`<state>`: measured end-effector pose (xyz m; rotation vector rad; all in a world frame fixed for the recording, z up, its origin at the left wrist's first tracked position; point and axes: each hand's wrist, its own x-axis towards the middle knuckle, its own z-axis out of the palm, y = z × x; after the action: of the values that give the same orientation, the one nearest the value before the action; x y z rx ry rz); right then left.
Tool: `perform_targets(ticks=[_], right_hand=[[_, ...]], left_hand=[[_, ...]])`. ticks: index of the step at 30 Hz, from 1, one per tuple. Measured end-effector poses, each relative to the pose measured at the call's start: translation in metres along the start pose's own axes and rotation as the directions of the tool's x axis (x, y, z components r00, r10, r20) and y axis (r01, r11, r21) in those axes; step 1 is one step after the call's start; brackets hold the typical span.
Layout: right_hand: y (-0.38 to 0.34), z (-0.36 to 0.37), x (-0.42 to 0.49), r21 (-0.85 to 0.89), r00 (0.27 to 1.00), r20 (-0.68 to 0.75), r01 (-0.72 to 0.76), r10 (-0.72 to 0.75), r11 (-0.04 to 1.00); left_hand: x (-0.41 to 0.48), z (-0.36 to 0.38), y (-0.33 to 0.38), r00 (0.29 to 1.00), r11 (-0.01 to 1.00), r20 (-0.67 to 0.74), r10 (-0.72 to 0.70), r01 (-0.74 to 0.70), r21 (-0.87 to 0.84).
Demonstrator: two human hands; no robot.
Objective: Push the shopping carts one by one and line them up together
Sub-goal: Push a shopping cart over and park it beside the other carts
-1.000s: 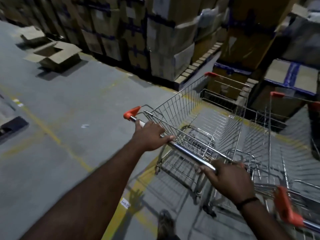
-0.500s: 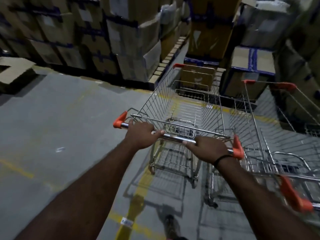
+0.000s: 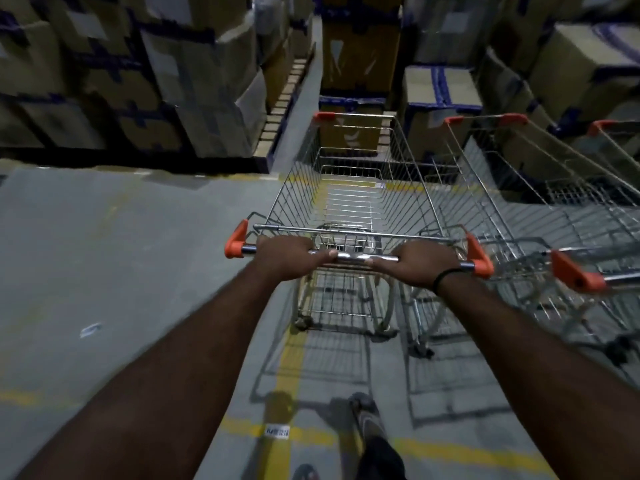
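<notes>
1. Left hand (image 3: 291,252) and right hand (image 3: 426,263): both knuckles up, fingers curled over the chrome handle bar (image 3: 353,257) of the near shopping cart (image 3: 294,188). The hands are apart, with a bare stretch of bar between them.
2. The left hand sits just inside the cart's left orange end cap (image 3: 236,241), the right hand just inside its right orange end cap (image 3: 479,256). There is a black wristband (image 3: 445,277) on the right wrist.
3. The near cart stands upright on the grey floor (image 3: 104,254), nose pointing away from the wearer. A yellow floor line (image 3: 291,358) runs lengthwise beneath its left side.
4. Second shopping cart (image 3: 502,188): just beside the near cart on its right, heading roughly the same way. Cannot tell whether the two baskets touch. Its orange handle cap (image 3: 575,275) lies right of the near cart's right cap.
5. Third shopping cart (image 3: 609,136): further right of the near cart, beyond the second. Only an orange corner and some wire are in view.
6. Stacked cardboard boxes (image 3: 173,81) stand ahead and to the left of the near cart. A brown carton (image 3: 360,57) stands straight ahead of its nose.
7. Behind the near cart are a shoe (image 3: 369,417) on the floor and a white label (image 3: 276,432) on a yellow cross line. Well to the cart's left lies a pale scrap (image 3: 90,330).
</notes>
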<state>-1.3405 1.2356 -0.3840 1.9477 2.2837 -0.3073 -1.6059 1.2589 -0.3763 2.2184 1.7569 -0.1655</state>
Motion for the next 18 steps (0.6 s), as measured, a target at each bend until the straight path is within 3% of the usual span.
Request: perform_targets(ticks=[6,13,18], right_hand=[[-0.052,0.014,-0.024,0.003,0.999,-0.017,0.030,-0.030,1.000],[-0.073,0.020,-0.056,-0.048,0.998,-0.066,0.010,-0.013,0.999],[-0.079,0.024,-0.078,-0.061,0.998,-0.063,0.025,-0.028,0.998]], left_hand=[[-0.029,0.011,0.003,0.999,0.996,0.022,0.034,-0.035,0.085],[-0.060,0.016,-0.007,0.995,0.998,0.078,0.068,-0.067,-0.014],[-0.086,0.032,-0.010,0.999,0.998,-0.023,0.046,-0.045,0.042]])
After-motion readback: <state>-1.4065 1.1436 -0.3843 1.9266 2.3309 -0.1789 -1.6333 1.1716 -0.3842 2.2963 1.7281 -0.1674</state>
